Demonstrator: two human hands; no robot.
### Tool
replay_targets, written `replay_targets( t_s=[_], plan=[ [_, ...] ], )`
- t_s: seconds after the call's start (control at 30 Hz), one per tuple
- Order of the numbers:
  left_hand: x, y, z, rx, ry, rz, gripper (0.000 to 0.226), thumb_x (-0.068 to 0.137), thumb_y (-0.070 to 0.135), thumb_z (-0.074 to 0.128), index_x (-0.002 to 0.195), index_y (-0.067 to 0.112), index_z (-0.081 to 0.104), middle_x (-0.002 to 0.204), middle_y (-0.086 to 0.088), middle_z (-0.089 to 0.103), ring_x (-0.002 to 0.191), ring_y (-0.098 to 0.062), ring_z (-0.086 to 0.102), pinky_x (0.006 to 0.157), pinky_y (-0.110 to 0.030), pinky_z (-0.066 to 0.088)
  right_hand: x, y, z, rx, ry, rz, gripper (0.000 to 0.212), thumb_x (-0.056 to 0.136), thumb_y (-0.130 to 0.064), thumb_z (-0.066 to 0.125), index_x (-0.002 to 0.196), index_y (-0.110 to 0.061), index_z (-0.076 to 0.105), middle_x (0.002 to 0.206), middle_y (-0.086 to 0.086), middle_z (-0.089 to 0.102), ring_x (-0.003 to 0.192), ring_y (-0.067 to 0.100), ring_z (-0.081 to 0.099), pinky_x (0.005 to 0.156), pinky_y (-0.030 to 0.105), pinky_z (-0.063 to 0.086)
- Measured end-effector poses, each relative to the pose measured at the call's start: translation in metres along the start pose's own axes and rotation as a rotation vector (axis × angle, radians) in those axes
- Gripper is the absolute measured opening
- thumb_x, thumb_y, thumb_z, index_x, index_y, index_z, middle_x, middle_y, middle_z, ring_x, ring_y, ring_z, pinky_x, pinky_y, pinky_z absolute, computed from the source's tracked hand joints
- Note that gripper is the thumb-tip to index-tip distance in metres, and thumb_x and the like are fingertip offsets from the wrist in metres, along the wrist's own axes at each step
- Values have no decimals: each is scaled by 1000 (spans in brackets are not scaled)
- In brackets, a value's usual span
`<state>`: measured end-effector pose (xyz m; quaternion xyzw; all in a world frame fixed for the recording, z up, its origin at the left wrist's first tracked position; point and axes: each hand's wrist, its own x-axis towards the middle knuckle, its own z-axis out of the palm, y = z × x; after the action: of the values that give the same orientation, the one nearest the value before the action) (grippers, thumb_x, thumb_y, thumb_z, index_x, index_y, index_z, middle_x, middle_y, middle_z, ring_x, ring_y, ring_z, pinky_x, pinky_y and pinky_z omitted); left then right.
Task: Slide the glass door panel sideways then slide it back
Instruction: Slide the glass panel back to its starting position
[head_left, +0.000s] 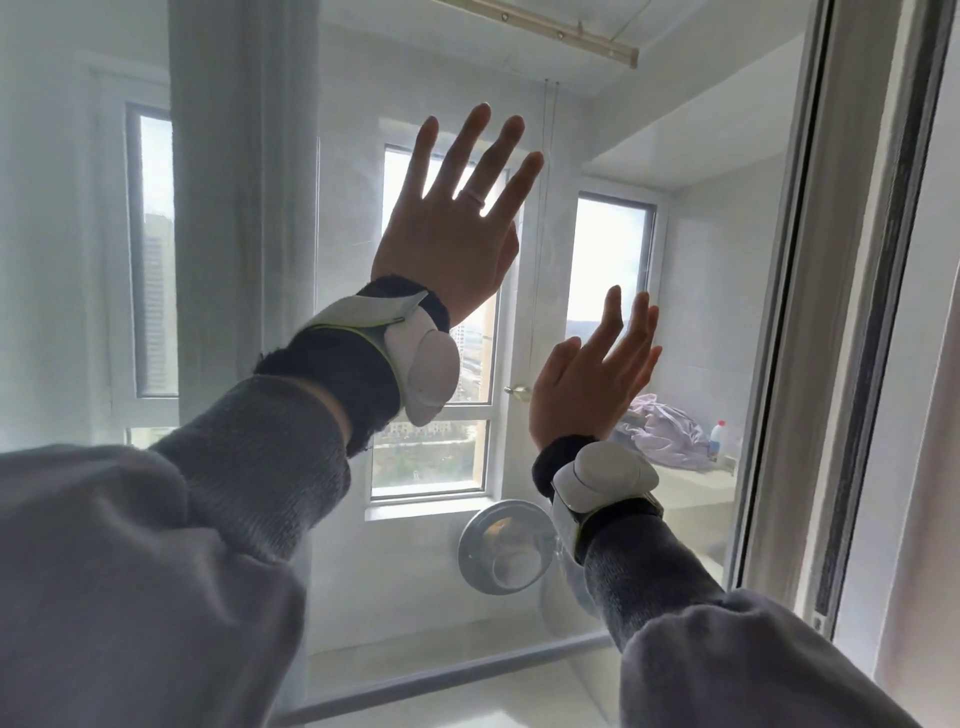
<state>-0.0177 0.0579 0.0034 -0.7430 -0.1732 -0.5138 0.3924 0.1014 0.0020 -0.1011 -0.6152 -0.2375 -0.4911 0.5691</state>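
The glass door panel (691, 291) fills most of the view; its right edge lies against the grey door frame (831, 332). My left hand (457, 228) is raised high, fingers spread, palm towards the glass. Lower and to the right, my right hand (592, 379) is also flat with its fingers apart, close to the frame. Both hands seem to rest on the pane; actual contact is hard to judge. A round metal knob (501, 553) is fixed to the glass below my right wrist. Neither hand holds anything.
Behind the glass is a tiled balcony room with tall windows (436, 457), a small handle (517, 389), a crumpled cloth (660, 431) and a bottle (719, 439) on a counter. A drying rail (550, 31) hangs overhead. A second panel's edge (244, 208) stands at the left.
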Motion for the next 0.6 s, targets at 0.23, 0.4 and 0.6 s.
replay_targets(
  t_s=[0.23, 0.4, 0.6],
  plan=[
    [10, 23, 3, 30, -29, -3, 57, 98, 36, 23, 152, 19, 14, 162, -9, 9, 148, -31, 5, 117, -54, 0, 11, 22, -1, 1, 26, -10, 60, 84, -25, 21, 137, -7, 43, 148, 19, 36, 139, 36, 29, 112, 61, 21],
    [20, 40, 9, 39, -21, 1, 57, 98, 36, 26, 152, 20, 13, 162, -8, 9, 149, -30, 5, 117, -54, 1, 21, 38, -4, 11, 24, -14, 60, 83, -23, 21, 137, -6, 42, 148, 21, 36, 139, 37, 29, 112, 62, 22],
    [29, 54, 13, 48, -27, -5, 57, 98, 36, 28, 151, 19, 16, 162, -8, 10, 148, -31, 6, 117, -54, 1, 32, 53, -6, 12, 18, -9, 60, 89, -31, 17, 137, -8, 43, 148, 19, 36, 139, 37, 30, 112, 62, 21]
  ],
)
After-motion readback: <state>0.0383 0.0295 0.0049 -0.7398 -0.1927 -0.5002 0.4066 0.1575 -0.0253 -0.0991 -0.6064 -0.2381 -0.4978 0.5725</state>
